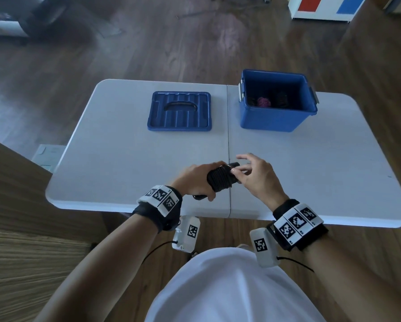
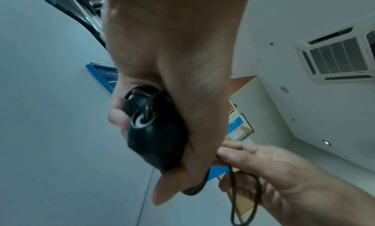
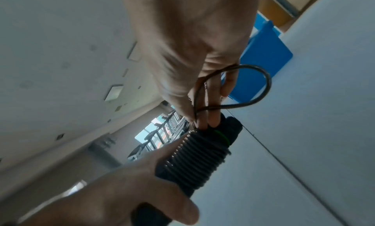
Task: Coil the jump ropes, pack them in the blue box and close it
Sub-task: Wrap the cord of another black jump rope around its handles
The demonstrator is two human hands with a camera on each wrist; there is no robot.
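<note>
Already wound tight round its handles, the black jump rope (image 1: 220, 178) lay gripped in the left hand (image 1: 196, 180), held above the near edge of the bench (image 1: 115, 159). Its long axis ran from near-left to far-right, the free handle tips pointing toward the blue box (image 1: 277, 117). The right hand (image 1: 256, 176) met it at that far end, fingers pinching a last loose loop (image 3: 261, 88) of cord. The box stood open at the far right, nearer the right hand, with coiled ropes (image 1: 264, 102) inside; its lid (image 1: 179, 111) lay flat, well apart to the left.
</note>
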